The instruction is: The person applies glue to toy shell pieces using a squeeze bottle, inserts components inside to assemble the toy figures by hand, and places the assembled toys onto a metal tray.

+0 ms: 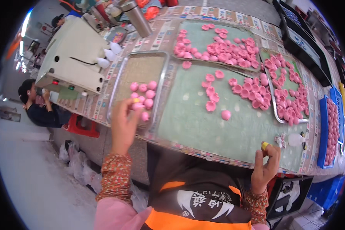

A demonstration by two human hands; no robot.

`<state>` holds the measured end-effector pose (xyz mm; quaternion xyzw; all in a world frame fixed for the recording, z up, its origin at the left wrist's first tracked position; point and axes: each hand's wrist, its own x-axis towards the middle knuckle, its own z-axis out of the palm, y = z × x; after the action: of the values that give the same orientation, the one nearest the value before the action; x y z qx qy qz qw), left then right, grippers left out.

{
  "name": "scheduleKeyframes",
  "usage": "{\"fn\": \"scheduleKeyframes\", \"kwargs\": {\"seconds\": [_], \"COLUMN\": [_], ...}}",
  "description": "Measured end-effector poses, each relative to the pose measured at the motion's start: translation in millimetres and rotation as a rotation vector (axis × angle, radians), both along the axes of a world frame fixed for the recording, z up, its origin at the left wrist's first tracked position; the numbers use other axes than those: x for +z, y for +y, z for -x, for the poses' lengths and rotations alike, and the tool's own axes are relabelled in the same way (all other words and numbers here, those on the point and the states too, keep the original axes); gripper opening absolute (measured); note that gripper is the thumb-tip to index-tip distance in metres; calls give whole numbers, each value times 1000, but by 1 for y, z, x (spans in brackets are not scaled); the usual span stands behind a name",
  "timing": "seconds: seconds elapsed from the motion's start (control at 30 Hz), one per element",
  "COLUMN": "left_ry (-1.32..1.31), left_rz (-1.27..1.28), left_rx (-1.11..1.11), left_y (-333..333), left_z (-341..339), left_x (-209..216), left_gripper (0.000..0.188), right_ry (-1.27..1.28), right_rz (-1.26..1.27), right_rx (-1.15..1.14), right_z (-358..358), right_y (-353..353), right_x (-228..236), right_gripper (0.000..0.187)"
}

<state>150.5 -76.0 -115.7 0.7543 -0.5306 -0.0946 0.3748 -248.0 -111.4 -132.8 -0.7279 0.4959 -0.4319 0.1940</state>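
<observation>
My left hand (123,123) reaches over a clear-rimmed tray (166,69). A yellow band covers one fingertip, and its fingers and thumb close round a pink ball (136,106). Several more pink balls (149,94) rest in the tray beside it. Near the table's front right edge is my right hand (266,164), thumb apart from the bent fingers, one with a yellow band; nothing shows between them. On the green mat (195,130) lie a single pink ball (226,115), hollow pink half-shells (211,94) and a pile of pink half-shells (253,92).
Further trays of pink half-shells (234,50) stand at the back and right (293,96). A blue bin (321,132) holds pink balls. Left stands a cream machine box (71,57) with white nozzles; behind is a steel flask (138,19). A white bottle (295,140) lies near my right hand. Another person (46,109) sits far left.
</observation>
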Motion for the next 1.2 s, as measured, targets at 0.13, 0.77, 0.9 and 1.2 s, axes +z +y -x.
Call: {"fn": "scheduleKeyframes", "kwargs": {"seconds": [0.13, 0.77, 0.9, 1.2], "left_ry": [-274, -433, -410, 567], "left_rz": [-83, 124, 76, 29], "left_rx": [4, -472, -488, -489], "left_y": [2, -88, -78, -33], "left_z": [-18, 137, 141, 145], "left_x": [-6, -28, -31, -25], "left_gripper": [28, 22, 17, 9], "right_ry": [-127, -141, -46, -646], "right_rz": [25, -22, 18, -53], "right_rx": [-166, -610, -647, -155], "right_z": [23, 102, 111, 45], "right_y": [-9, -64, -66, -32], "right_x": [-12, -46, -53, -13], "right_gripper": [21, 47, 35, 41]}}
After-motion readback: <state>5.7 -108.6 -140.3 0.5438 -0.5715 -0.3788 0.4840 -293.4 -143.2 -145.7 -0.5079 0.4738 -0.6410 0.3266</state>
